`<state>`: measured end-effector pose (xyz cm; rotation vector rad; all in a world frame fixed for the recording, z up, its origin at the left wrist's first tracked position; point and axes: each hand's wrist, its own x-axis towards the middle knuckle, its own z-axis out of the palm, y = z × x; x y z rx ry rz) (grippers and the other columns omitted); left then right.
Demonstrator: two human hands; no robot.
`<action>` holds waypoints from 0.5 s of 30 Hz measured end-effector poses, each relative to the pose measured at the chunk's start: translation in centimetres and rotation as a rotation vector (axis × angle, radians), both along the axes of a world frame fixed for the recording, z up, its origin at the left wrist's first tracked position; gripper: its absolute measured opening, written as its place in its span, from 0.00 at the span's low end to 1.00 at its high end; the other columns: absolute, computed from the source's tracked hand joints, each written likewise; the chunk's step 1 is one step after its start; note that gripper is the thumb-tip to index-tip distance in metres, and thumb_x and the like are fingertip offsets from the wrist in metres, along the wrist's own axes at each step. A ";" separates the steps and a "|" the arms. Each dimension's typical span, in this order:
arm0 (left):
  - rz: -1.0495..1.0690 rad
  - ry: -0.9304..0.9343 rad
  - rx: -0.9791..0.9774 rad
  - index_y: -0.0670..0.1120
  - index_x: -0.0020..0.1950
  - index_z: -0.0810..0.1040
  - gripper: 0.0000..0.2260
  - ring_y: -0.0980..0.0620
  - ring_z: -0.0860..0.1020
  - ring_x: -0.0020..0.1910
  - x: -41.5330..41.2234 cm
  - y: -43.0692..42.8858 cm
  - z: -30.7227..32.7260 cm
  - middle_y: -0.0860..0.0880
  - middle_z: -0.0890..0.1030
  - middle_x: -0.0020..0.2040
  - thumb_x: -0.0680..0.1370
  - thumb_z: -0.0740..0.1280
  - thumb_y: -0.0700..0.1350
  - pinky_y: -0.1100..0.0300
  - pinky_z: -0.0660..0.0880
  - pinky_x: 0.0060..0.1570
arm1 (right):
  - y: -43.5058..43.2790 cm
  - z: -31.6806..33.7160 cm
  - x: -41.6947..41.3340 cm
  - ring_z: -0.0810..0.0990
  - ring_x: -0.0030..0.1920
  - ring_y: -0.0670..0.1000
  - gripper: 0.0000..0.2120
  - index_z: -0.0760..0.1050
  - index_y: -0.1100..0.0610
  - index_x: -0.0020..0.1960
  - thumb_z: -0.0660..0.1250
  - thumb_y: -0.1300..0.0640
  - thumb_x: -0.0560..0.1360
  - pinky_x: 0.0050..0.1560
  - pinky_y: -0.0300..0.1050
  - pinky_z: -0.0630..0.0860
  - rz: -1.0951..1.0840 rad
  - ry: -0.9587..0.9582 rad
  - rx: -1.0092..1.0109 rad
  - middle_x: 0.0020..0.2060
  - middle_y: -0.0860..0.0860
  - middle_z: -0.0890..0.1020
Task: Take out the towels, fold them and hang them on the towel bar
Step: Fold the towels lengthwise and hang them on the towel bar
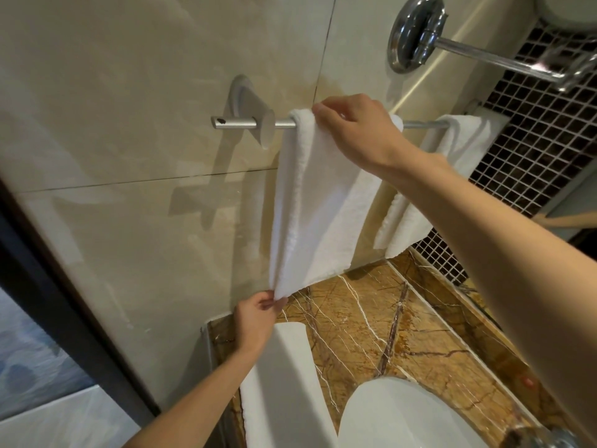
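Glossy beige wall tiles (129, 92) rise behind a brown, white-veined marble counter (387, 334). On the counter lie a smooth rounded white fixture (403, 415) and a folded spare towel (284, 383). A hung towel (452, 163) drapes the right end of the brushed-metal towel bar (239, 122). Just left, the fluffy white towel (323, 205) hangs over the bar. The right grip (358, 130) curls over its top fold, and the left grip (255, 318) pinches its lower corner.

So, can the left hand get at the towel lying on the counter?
Probably yes: the left hand sits just above the counter towel with nothing between, though it now pinches the hanging towel.
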<state>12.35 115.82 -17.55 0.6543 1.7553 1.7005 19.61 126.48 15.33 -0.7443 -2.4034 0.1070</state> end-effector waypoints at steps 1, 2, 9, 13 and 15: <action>0.000 0.029 -0.005 0.40 0.43 0.84 0.06 0.55 0.80 0.34 -0.1 0.0 0.0 0.50 0.84 0.35 0.69 0.76 0.38 0.68 0.74 0.36 | 0.0 0.0 0.0 0.76 0.46 0.58 0.19 0.79 0.61 0.49 0.56 0.49 0.80 0.45 0.48 0.69 0.002 0.000 -0.002 0.42 0.58 0.81; -0.003 0.059 -0.009 0.39 0.44 0.84 0.06 0.56 0.79 0.33 -0.2 0.0 -0.1 0.49 0.84 0.35 0.69 0.76 0.38 0.68 0.74 0.36 | -0.1 0.0 0.0 0.76 0.46 0.58 0.18 0.79 0.61 0.48 0.56 0.49 0.80 0.45 0.48 0.69 0.005 0.000 -0.002 0.42 0.58 0.81; -0.002 0.157 -0.051 0.37 0.41 0.84 0.05 0.60 0.78 0.29 -0.5 0.2 -0.6 0.48 0.83 0.34 0.67 0.76 0.35 0.69 0.72 0.35 | -0.2 0.2 0.1 0.76 0.46 0.59 0.18 0.78 0.63 0.49 0.56 0.50 0.80 0.46 0.49 0.69 0.011 -0.014 0.003 0.43 0.59 0.81; -0.005 0.214 -0.070 0.39 0.38 0.84 0.04 0.55 0.77 0.30 -0.7 0.3 -0.7 0.52 0.81 0.31 0.67 0.77 0.36 0.69 0.72 0.33 | -0.3 0.2 0.1 0.76 0.46 0.59 0.19 0.78 0.63 0.49 0.56 0.50 0.80 0.47 0.49 0.70 0.014 -0.011 0.000 0.43 0.60 0.81; -0.002 0.194 -0.091 0.39 0.38 0.84 0.04 0.52 0.78 0.31 -0.9 0.4 -0.8 0.50 0.82 0.32 0.67 0.77 0.37 0.61 0.74 0.37 | -0.3 0.2 0.1 0.76 0.46 0.59 0.18 0.78 0.63 0.48 0.56 0.50 0.80 0.46 0.49 0.69 0.016 -0.013 -0.004 0.42 0.60 0.80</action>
